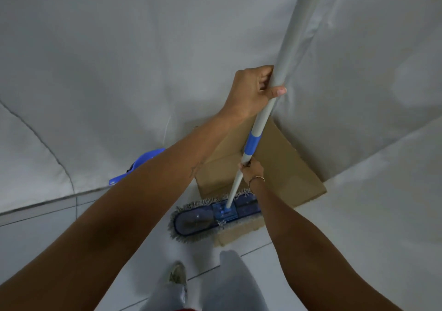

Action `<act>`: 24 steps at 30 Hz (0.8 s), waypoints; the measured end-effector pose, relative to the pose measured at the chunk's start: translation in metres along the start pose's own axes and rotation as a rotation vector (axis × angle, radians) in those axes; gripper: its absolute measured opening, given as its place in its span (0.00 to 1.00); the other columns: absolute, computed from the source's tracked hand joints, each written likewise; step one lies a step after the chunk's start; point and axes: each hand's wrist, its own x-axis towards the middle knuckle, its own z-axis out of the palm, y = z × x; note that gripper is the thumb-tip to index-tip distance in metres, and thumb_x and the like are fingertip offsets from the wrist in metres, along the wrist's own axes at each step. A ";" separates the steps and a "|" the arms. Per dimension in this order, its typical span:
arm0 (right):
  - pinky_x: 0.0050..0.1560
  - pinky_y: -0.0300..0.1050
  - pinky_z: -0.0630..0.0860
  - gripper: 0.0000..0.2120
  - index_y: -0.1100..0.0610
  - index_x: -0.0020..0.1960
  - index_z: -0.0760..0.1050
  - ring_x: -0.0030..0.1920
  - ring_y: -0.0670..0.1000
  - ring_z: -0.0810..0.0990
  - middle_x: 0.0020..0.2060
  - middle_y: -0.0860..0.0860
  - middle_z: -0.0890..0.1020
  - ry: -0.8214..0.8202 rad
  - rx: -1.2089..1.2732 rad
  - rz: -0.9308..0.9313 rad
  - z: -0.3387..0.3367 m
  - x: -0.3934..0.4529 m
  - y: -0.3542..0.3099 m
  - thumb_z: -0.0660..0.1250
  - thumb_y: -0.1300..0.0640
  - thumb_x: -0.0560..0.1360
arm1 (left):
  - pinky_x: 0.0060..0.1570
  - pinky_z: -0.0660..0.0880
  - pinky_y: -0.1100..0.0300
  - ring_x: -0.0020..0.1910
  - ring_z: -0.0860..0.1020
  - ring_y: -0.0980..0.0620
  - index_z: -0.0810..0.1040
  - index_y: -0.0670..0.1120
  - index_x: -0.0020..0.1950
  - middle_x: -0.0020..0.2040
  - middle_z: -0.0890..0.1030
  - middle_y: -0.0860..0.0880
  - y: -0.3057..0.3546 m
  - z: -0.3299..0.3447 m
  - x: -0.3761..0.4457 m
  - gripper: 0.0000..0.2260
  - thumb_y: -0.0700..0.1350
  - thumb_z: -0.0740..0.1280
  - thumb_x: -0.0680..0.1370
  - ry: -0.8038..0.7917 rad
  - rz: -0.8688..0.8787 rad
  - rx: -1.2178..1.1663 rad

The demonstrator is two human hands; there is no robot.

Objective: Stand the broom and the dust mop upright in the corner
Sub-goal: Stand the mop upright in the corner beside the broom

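Both hands are gripping the dust mop (pixel 267 109) pole, left hand (pixel 248 93) high and right hand (pixel 252 170) low, its head sitting on cardboard (pixel 282 164) against the corner walls (pixel 119 59).

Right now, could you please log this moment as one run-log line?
left hand: grips dust mop handle high | right hand: grips handle low | mop head: on floor by cardboard | broom: unseen

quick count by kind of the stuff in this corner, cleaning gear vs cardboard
dust mop: 1
blue dustpan: 1
cardboard piece: 1
broom: 0 in view
total: 3
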 end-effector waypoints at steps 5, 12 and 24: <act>0.56 0.50 0.74 0.14 0.66 0.59 0.74 0.58 0.60 0.78 0.55 0.62 0.80 -0.019 0.033 0.012 -0.022 0.067 -0.006 0.66 0.61 0.76 | 0.50 0.79 0.67 0.50 0.83 0.49 0.79 0.36 0.58 0.52 0.84 0.40 -0.025 0.030 0.058 0.17 0.37 0.73 0.70 0.009 -0.019 0.040; 0.64 0.56 0.73 0.17 0.66 0.63 0.72 0.61 0.62 0.75 0.59 0.63 0.77 -0.193 0.074 0.014 -0.039 0.171 -0.004 0.66 0.63 0.76 | 0.53 0.80 0.62 0.51 0.83 0.47 0.78 0.34 0.58 0.53 0.83 0.38 -0.082 0.063 0.127 0.17 0.34 0.73 0.70 0.096 -0.147 0.046; 0.50 0.45 0.74 0.12 0.66 0.55 0.76 0.49 0.58 0.79 0.50 0.61 0.82 -0.379 -0.143 0.018 0.003 0.304 0.029 0.69 0.62 0.73 | 0.55 0.79 0.61 0.52 0.83 0.49 0.78 0.36 0.59 0.53 0.84 0.41 -0.218 0.090 0.184 0.16 0.37 0.71 0.72 0.168 -0.307 0.188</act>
